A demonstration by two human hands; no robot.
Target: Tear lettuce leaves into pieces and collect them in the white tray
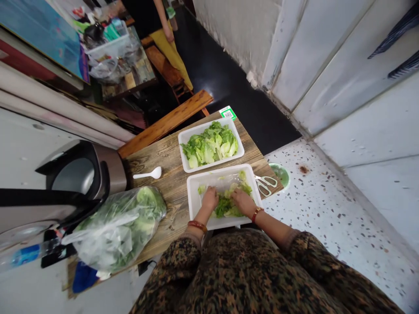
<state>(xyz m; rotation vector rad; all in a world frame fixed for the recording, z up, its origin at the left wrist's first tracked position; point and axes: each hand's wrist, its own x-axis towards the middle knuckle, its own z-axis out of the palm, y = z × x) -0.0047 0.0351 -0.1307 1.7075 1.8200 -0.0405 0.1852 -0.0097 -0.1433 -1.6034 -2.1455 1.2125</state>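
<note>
Worktop [175, 196]: bare wood, crowded at your left by a bag of greens [121, 231]. Keep your left elbow clear of it.

Two white trays, one behind the other. Far tray [216, 162] carries a broad heap of lettuce [211, 145]; leave it level. Near tray [191, 205] sits right in front of your body, at the worktop's front edge; whether it overhangs can't be told. Best not to lean on that rim.

Leaves [225, 206] lie in the near tray, bunched mostly between and under your hands, with bits toward the far right corner. Step in hand, as I read it: working these by hand. Use a light touch; they look tender and would likely bruise if squeezed. Lift from below, in small loose lots.

Left hand [210, 198]: fingers curled down beside the bunch. Right hand [242, 201]: fingers bent in among the leaves. Grip, both sides: can't tell whether closed on a leaf; fingertips hidden.

Scissors [266, 184] lie just off the near tray's right side, handles outward. Mind your right forearm there.

Smallest: a scrap of leaf [201, 189] near the left wall. Check corners for such pieces.
</note>
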